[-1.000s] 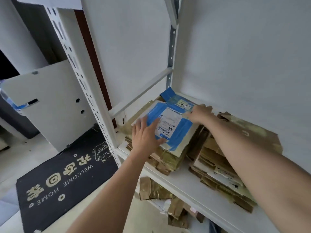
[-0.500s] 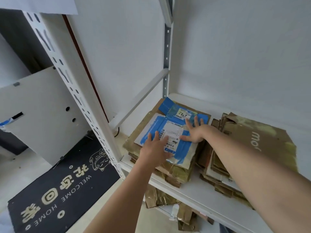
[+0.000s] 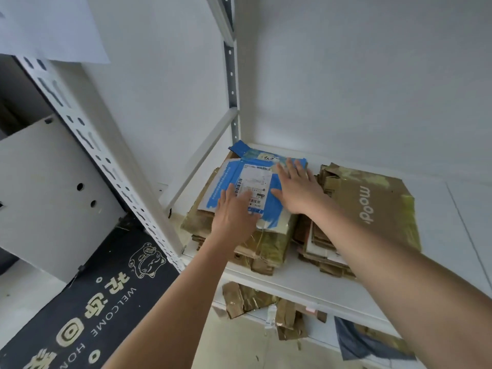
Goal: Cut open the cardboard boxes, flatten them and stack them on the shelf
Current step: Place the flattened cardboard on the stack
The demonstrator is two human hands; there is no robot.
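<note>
Both the left hand (image 3: 234,214) and right hand (image 3: 298,190) lay flat, fingers straight, on the blue-and-white flattened box (image 3: 255,179) topping the left stack on the shelf (image 3: 306,286); it looked light, stiff and slippery, best pressed mid-panel.

At lower left we read "WELCOME" on the black doormat (image 3: 87,310); at right, "mood" on the brown flattened cardboard (image 3: 378,209).

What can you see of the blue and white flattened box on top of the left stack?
The blue and white flattened box is thin cardboard, white with blue bands and a printed barcode label. It lies flat on top of the left stack of brown flattened boxes on the white shelf. The left hand and the right hand press on it with straight fingers.
</note>
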